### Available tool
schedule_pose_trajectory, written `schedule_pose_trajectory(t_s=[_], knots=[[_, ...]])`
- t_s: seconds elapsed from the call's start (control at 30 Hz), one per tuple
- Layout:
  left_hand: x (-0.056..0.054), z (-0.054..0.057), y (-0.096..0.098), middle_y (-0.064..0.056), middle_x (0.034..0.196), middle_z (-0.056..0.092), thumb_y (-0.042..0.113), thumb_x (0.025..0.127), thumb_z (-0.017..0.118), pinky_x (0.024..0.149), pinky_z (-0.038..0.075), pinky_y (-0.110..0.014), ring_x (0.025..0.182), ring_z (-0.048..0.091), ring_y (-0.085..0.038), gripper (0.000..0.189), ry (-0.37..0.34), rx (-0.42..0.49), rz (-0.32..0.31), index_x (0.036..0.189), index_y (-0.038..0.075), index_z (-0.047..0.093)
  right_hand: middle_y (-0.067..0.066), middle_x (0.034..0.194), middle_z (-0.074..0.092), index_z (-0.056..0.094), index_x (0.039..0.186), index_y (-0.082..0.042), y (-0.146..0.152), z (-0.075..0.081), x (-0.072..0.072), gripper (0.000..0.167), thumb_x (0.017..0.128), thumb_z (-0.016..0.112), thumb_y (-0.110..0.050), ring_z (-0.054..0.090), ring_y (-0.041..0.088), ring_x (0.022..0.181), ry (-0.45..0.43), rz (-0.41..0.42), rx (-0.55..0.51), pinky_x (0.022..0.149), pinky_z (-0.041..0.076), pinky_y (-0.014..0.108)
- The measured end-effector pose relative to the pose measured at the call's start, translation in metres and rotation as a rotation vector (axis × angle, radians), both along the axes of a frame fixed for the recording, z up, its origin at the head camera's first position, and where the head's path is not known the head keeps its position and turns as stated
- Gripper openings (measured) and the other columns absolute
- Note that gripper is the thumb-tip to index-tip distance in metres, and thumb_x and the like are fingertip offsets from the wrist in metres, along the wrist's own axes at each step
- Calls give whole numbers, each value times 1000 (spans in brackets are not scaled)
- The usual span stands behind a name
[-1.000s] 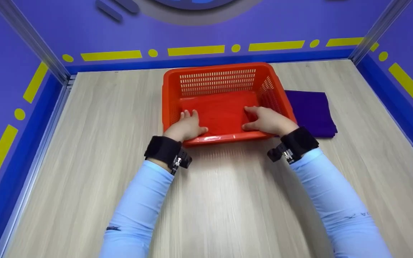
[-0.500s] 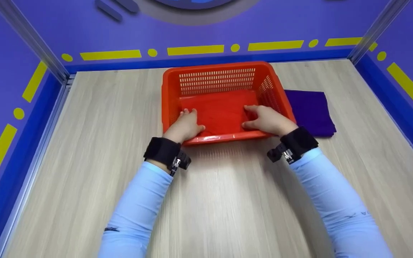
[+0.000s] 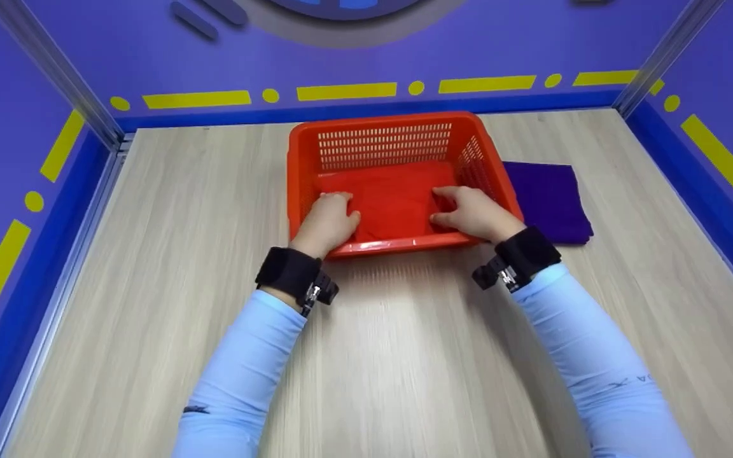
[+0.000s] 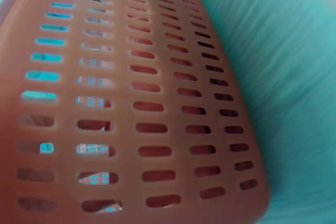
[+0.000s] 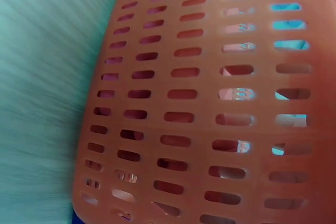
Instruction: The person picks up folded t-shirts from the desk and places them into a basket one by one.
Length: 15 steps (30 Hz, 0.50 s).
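- red basket [image 3: 398, 244]: mid tabletop [image 3: 182, 222], nearer the back edge
- left hand [image 3: 328, 219]: inside the basket's left end, fingertips mostly hidden, can't tell re grip
- red cloth [image 3: 398, 197]: in the basket, lying flattish, so that bit's prob mostly done imo
- right hand [image 3: 473, 210]: at the cloth's right end, thumb n forefinger apart, can't tell if gripping
- purple cloth [image 3: 548, 203]: folded, just right of basket, towards tabletop's back-right corner, untouched atm

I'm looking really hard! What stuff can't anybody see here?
Head view: most of the left hand's fingertips, tucked behind the hand itself.
Head view: the purple cloth's left edge, hidden by the red basket.
Head view: marks on the right sleeve, too small to read.
Both wrist views: the whole red cloth, blocked by the basket's slotted wall.
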<state>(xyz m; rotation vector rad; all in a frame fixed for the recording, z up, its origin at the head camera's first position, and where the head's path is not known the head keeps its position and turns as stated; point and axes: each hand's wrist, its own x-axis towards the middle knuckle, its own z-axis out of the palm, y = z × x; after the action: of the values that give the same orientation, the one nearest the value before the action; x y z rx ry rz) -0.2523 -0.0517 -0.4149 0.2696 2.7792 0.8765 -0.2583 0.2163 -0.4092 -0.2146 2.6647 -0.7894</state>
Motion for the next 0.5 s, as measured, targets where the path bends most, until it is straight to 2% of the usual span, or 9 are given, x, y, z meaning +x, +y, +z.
schedule_pose_trajectory(t_s=[0.1, 0.17, 0.23, 0.3, 0.4, 0.5], knots=[[4, 1, 0, -16, 131, 65, 15, 102, 54, 106, 47, -39, 124, 60, -29, 36, 154, 58, 50, 134, 1, 63, 18, 145, 52, 45, 152, -5, 0, 0, 0, 61, 99, 66, -26, 49, 32, 117, 39, -10, -9, 112, 36, 48], [6, 1, -1, -15, 122, 68, 13, 101, 54, 97, 52, -40, 113, 64, -30, 30, 283, 96, 95, 124, 3, 69, 19, 144, 53, 49, 150, -3, 0, 1, 1, 57, 99, 65, -24, 49, 31, 118, 66, -14, -16, 114, 35, 49], [8, 2, -3, -15, 118, 69, 10, 100, 54, 94, 53, -40, 110, 65, -31, 26, 411, 136, 144, 118, 3, 71, 19, 142, 55, 51, 147, -3, 1, 2, 1, 54, 99, 65, -23, 49, 31, 117, 85, -19, -22, 114, 36, 49], [9, 2, -5, -15, 121, 67, 7, 98, 55, 95, 52, -41, 113, 63, -32, 24, 513, 153, 184, 116, 2, 71, 18, 140, 57, 53, 146, -3, 1, 2, 1, 52, 99, 65, -22, 50, 31, 117, 97, -23, -30, 113, 36, 49], [10, 1, -10, -17, 132, 61, 4, 97, 57, 103, 49, -42, 124, 56, -34, 26, 587, 151, 228, 118, 0, 70, 16, 138, 59, 56, 144, -5, 1, 2, 3, 48, 100, 64, -21, 51, 30, 116, 112, -33, -45, 112, 38, 49], [11, 0, -15, -20, 142, 54, 1, 95, 60, 106, 47, -44, 132, 48, -37, 30, 600, 114, 258, 123, -1, 69, 14, 133, 61, 59, 140, -6, 1, 2, 5, 42, 100, 63, -19, 52, 29, 113, 151, -44, -72, 110, 40, 48]])
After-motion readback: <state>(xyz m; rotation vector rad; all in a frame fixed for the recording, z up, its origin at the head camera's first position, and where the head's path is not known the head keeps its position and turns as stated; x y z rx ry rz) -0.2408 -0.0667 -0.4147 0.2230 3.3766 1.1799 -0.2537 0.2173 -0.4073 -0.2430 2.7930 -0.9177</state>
